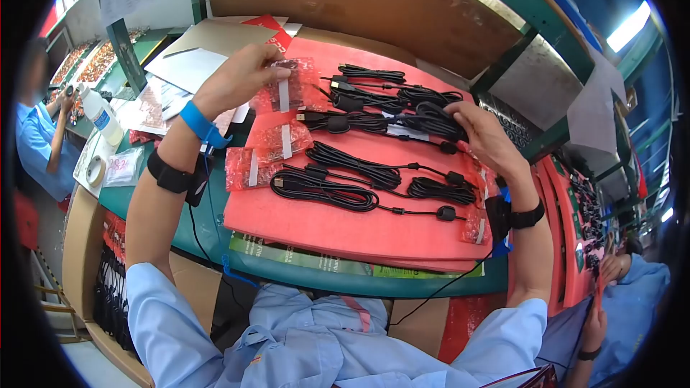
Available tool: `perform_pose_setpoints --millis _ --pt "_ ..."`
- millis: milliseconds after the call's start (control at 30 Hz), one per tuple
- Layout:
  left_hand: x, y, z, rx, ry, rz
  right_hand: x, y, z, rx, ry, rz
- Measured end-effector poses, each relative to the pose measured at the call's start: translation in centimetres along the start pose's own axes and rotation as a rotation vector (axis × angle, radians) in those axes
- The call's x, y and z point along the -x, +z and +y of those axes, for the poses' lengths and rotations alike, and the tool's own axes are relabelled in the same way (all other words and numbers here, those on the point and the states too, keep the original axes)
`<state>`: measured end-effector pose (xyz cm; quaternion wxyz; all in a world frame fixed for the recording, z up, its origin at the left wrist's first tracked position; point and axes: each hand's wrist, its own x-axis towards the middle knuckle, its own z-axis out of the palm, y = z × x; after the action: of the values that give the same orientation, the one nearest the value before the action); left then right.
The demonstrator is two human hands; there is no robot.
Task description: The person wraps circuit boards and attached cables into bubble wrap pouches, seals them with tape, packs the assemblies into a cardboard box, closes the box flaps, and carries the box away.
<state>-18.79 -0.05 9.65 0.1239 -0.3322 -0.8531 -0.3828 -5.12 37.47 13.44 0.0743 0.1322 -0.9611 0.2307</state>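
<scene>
My left hand [251, 75] is closed with thumb and fingers on a red bubble-wrap packet [305, 75] that has a white strip on it. My right hand [485, 133] grips the end of a coiled black cable [436, 123], its thumb and fingertips on the loop. Several more bundled black cables [352, 165] lie in rows on the pink foam sheet [295, 226], some with USB plugs showing at the left. More red bubble-wrap packets [248, 169] rest at the left ends of the rows. Others [476, 226] sit at the right ends, close to my right wrist.
At the left stand a clear bottle [100, 115], a tape roll [95, 170] and a small plastic bag [123, 167]. Papers [183, 68] lie behind. A cardboard box [83, 266] holds packed cables below. One person [43, 140] is at far left, another [632, 309] at right.
</scene>
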Motion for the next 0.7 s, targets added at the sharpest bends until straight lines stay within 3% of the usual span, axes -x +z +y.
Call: perform_pose_setpoints --millis 100,200,233,333,633,700 --pt "0.4 -0.5 -0.1 0.266 -0.26 -0.239 0.2 -0.6 0.1 0.079 -0.063 -0.091" --pt "2.0 -0.2 -1.3 0.441 -0.327 -0.368 0.4 0.6 1.6 0.181 -0.013 -0.37" --pt "2.5 -0.1 -1.4 0.446 -0.316 -0.379 0.4 0.8 2.4 0.184 0.002 -0.365" --pt "3.6 0.3 -1.2 0.523 -0.433 -0.335 0.0 1.4 5.4 0.402 -0.198 0.022" --pt "2.8 0.0 -1.5 0.546 -0.325 -0.297 -1.5 3.9 6.8 0.493 -0.28 -0.022" --pt "2.6 -0.5 -1.0 0.555 -0.325 -0.278 -1.3 1.0 4.6 0.216 -0.156 -0.067"
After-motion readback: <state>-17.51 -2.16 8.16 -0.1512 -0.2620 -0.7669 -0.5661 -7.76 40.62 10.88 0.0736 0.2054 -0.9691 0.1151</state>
